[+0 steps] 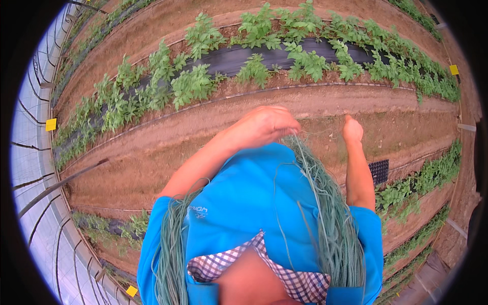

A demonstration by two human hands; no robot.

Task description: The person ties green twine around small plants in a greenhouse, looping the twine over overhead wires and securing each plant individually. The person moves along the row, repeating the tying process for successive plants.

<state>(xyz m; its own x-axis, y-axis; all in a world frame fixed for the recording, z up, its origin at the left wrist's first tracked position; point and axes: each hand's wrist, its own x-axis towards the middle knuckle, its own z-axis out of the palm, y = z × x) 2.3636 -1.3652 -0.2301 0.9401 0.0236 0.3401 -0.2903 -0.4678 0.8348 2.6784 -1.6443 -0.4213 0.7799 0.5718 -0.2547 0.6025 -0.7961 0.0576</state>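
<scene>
A thick hank of green twine (335, 228) hangs around the neck, with both sides falling over the chest of a blue shirt. My left hand (267, 124) is bent across the front of the body. Its curled fingers pinch a pale twine strand (305, 156) beside the hank's lower end. Farther right, my right hand (352, 129) is held out over the soil path with its fingers closed. A thin, faint strand seems to run between the two hands, but the grip on it at the right hand is hard to make out.
Ahead runs a bed of leafy green plants (194, 84) with black plastic mulch (228, 59). A soil path (152, 167) lies below my hands. A black cell tray (378, 171) is at the right. Yellow cards (51, 124) hang near the greenhouse wall (30, 152).
</scene>
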